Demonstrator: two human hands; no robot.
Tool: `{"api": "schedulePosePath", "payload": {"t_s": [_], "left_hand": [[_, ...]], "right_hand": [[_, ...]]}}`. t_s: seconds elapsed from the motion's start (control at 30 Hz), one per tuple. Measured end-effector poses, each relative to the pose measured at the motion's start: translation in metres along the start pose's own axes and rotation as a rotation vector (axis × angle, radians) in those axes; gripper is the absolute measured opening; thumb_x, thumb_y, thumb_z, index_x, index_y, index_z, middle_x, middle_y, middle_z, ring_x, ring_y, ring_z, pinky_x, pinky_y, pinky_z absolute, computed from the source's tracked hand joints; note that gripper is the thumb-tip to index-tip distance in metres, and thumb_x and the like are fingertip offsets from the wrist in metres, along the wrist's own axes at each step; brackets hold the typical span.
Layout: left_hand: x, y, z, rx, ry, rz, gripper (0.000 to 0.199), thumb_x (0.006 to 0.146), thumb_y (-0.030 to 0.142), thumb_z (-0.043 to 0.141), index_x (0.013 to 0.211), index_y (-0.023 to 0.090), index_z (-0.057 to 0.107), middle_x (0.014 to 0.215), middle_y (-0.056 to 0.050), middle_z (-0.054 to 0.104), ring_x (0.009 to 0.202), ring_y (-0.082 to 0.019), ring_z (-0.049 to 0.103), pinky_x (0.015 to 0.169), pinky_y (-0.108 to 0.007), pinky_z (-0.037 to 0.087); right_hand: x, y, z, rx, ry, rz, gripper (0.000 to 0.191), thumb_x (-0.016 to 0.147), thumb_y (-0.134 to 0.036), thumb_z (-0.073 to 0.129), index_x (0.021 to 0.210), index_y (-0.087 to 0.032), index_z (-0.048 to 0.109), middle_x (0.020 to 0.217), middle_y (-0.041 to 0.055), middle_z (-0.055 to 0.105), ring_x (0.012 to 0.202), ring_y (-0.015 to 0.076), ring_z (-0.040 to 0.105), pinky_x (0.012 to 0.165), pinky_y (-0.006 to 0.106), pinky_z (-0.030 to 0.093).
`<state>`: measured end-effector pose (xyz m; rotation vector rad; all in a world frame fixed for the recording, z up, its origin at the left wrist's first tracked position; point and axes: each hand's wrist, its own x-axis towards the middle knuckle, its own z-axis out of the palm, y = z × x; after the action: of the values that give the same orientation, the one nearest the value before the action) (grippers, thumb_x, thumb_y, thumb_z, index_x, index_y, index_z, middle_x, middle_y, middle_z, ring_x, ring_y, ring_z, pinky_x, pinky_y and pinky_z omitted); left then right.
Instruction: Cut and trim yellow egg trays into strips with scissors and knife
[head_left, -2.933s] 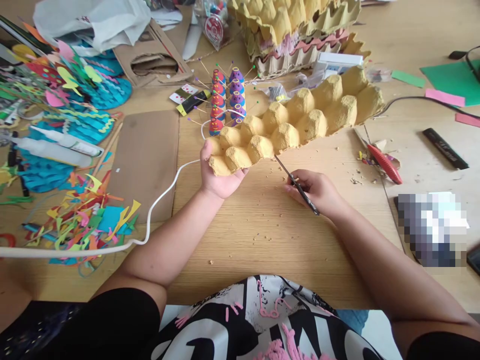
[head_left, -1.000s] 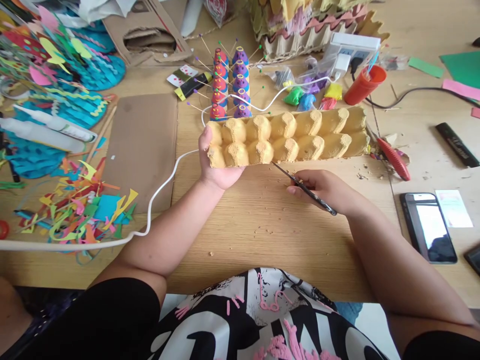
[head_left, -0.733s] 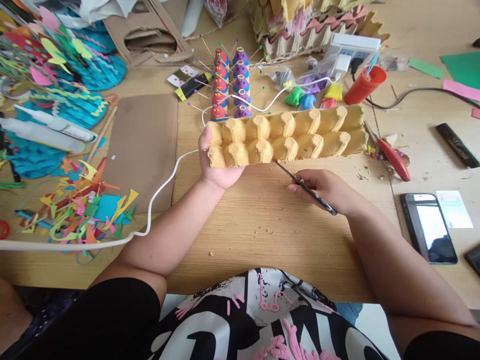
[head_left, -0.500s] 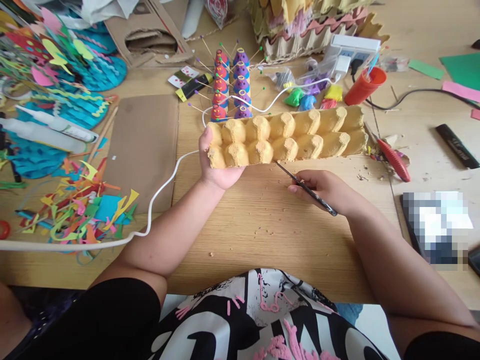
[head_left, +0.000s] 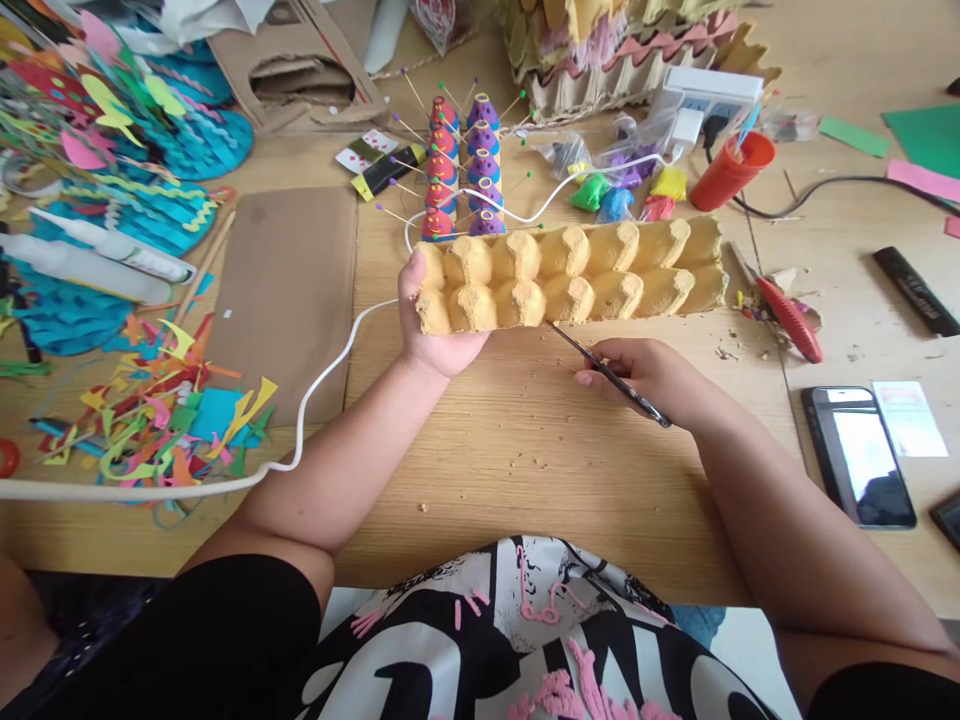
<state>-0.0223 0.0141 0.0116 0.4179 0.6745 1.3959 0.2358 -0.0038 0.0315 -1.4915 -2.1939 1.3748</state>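
A yellow strip of egg carton [head_left: 574, 275], two rows of bumps wide, is held above the table with its bumps facing me. My left hand [head_left: 442, 335] grips its left end, thumb at the edge and the other fingers behind it. Below the strip's middle, my right hand [head_left: 645, 375] is closed round a pair of dark scissors [head_left: 622, 382]. The scissors' tip touches or lies very near the strip's lower edge; whether the blades are apart I cannot tell. Just beyond the strip stand red caterpillars [head_left: 440, 170] and purple ones [head_left: 484, 165] with pin antennae.
Paper scraps [head_left: 172, 420] and a cardboard sheet [head_left: 281, 300] lie left, crossed by a white cable [head_left: 300, 430]. On the right are a red utility knife [head_left: 787, 318], a phone [head_left: 859, 455] and a red cup [head_left: 731, 172]. Egg trays [head_left: 622, 70] are stacked behind.
The strip's right end has shifted very slightly left. Both hands and the scissors keep nearly the same place.
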Motion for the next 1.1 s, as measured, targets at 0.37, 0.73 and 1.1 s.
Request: {"api": "schedulePosePath", "payload": {"t_s": [0.37,0.73,1.1], "left_hand": [[-0.0003,0.0001,-0.0005,0.173,-0.061,0.056,0.061,0.087,0.073,0.043,0.133,0.040,0.066,0.144,0.006,0.066,0.144,-0.029,0.051,0.103,-0.042,0.056],[0.0027,-0.0009,-0.0069,0.007,-0.163,0.044,0.054,0.090,0.063,0.051,0.134,0.037,0.066,0.143,0.005,0.067,0.142,-0.029,0.052,0.105,-0.044,0.052],[0.0013,0.0009,-0.0038,0.047,-0.104,0.016,0.059,0.087,0.064,0.056,0.143,0.043,0.058,0.129,0.009,0.074,0.143,-0.029,0.050,0.105,-0.045,0.051]], "right_hand": [[0.0023,0.0056,-0.0001,0.036,-0.026,-0.010,0.045,0.082,-0.066,0.069,0.079,-0.021,0.063,0.061,-0.0045,0.045,0.058,0.0111,0.039,0.057,0.029,0.030],[0.0035,0.0027,0.0025,-0.045,0.010,-0.038,0.036,0.085,-0.055,0.067,0.075,-0.021,0.060,0.061,-0.0044,0.048,0.060,0.0118,0.042,0.061,0.030,0.032],[0.0044,0.0011,0.0053,-0.164,0.063,-0.045,0.031,0.086,-0.051,0.065,0.077,-0.022,0.062,0.064,-0.0025,0.055,0.060,0.0138,0.047,0.061,0.029,0.033]]}}
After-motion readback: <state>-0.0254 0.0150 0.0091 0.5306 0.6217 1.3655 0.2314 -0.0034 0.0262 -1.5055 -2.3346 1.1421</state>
